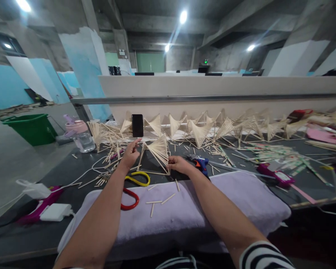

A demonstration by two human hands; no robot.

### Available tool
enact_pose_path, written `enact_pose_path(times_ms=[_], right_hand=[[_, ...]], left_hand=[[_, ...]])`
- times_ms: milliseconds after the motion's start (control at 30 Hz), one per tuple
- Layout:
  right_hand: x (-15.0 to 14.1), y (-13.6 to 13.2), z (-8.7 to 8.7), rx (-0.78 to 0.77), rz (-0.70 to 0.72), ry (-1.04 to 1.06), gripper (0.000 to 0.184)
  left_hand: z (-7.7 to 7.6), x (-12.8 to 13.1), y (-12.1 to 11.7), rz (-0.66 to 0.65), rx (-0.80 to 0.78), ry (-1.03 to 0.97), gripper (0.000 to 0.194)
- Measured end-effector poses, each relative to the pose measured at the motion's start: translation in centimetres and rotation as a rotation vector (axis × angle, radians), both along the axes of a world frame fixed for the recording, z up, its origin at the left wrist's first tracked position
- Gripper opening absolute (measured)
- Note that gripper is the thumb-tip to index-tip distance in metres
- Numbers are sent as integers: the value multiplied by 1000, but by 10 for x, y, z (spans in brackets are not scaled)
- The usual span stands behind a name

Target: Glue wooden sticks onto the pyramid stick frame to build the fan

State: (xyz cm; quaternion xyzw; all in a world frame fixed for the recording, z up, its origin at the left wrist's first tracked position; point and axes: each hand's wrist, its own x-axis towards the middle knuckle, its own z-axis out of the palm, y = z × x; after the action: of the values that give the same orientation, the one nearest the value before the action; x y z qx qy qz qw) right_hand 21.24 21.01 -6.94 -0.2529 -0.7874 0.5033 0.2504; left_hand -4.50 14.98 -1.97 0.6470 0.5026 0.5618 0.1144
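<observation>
A fan-shaped model of thin wooden sticks (158, 149) stands on the dark table in front of me, twisted on a stick frame. At its right corner, my right hand (178, 164) pinches the upright edge near the base. My left hand (131, 154) hovers left of the model, index finger stretched out and the others partly curled, with nothing visible in it. Just beyond that fingertip a black phone (137, 126) stands upright. Scissors with one yellow handle (140, 178) and one red handle (131, 199) lie below, partly behind my left forearm. A blue glue gun (201, 165) lies right of my right hand.
Several similar stick models (200, 130) line the back of the table among loose sticks (280, 155). A lilac towel (240, 198) covers the front edge, with cut sticks on it. Left are a water bottle (84, 138), power strip (35, 215), cables and a green bin (35, 130).
</observation>
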Motion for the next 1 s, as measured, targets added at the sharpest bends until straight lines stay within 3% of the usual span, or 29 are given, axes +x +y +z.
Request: enact_pose_path(times_ms=[267,500,867,1000], right_hand=[[3,1,2,-35,47,-37,26],[1,1,0,-22,34,-32,20],[3,2,0,14,34,-67,17],[6,3,2,24,18,-86,23]], left_hand=[[1,-3,-2,-21,-36,-95,65],[2,-7,-4,1,-48,-209,62],[10,-30,-14,184,11,-407,53],[14,-41,-14,325,52,-458,49]])
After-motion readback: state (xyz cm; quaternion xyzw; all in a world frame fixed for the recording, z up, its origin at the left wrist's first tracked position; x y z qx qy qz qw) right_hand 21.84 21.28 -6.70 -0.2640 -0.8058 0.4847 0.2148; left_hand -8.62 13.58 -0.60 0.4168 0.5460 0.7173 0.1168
